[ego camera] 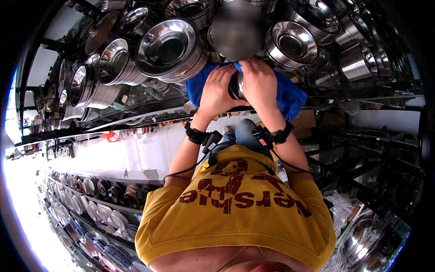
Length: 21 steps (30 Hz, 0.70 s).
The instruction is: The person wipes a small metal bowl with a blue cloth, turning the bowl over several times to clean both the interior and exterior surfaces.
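My left hand (217, 89) curves around the near-left side of a shiny metal vessel (236, 85), its thumb reaching toward my right hand. From the other side, my right hand (260, 83) presses a bunched blue cloth (292, 97) against the vessel, and a fold of it shows by the fingertips. The cloth spreads behind and beneath both hands. Most of the vessel is covered by my hands, so its exact shape cannot be told. Just left of the cloth stands a stack of wide stainless steel basins (171, 47); to the right is a stack of smaller steel bowls (292, 42).
A dark shelf edge (136, 115) runs across below my hands. More nested steel bowls (115, 61) crowd the shelf at left. Lower left, racks hold many plates and dishes (105, 216). Plastic-wrapped metalware (360, 234) lies at lower right. A blurred patch hides the top centre.
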Tool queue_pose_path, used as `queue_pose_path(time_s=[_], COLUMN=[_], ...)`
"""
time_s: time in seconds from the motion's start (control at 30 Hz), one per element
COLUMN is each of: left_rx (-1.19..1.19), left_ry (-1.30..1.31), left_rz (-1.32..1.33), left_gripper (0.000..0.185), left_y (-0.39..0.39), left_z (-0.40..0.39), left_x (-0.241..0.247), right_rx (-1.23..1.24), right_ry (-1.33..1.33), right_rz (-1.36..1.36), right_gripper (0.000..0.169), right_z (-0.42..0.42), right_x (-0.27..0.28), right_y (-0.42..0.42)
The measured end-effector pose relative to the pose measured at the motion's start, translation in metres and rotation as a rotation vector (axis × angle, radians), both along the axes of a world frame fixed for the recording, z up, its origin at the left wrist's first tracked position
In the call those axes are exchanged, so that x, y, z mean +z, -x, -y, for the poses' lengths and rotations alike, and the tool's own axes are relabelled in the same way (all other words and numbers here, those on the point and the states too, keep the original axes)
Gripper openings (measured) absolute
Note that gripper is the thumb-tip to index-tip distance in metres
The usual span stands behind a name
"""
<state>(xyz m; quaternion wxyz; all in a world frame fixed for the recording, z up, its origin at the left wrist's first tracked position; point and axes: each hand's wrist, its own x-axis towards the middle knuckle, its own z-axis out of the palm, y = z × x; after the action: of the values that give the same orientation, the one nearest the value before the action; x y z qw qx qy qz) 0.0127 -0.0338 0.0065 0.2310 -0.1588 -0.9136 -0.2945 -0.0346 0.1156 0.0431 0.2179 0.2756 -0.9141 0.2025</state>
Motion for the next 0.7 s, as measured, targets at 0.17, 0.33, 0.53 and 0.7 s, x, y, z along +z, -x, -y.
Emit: queue_pose_path(time_s=[0.17, 0.33, 0.53, 0.7], left_rx=[0.033, -0.018, -0.099, -0.252], left_ry=[0.036, -0.009, 0.012, 0.072], left_rz=[-0.017, 0.012, 0.009, 0.064], left_gripper=[0.081, 0.088, 0.101, 0.112], left_y=[0.002, 0.0, -0.006, -0.004], left_z=[0.001, -0.002, -0.006, -0.015], left_x=[-0.007, 0.006, 0.014, 0.022], right_rx=[0.126, 0.152, -0.022, -0.032], right_ry=[0.119, 0.208, 0.419, 0.488], right_rz=[-0.054, -0.003, 0.129, 0.149], right_gripper=[0.026, 0.038, 0.038, 0.036], right_z=[-0.005, -0.036, -0.068, -0.071], right_x=[-0.017, -0.027, -0.039, -0.035], right_y=[-0.03, -0.043, -0.041, -0.035])
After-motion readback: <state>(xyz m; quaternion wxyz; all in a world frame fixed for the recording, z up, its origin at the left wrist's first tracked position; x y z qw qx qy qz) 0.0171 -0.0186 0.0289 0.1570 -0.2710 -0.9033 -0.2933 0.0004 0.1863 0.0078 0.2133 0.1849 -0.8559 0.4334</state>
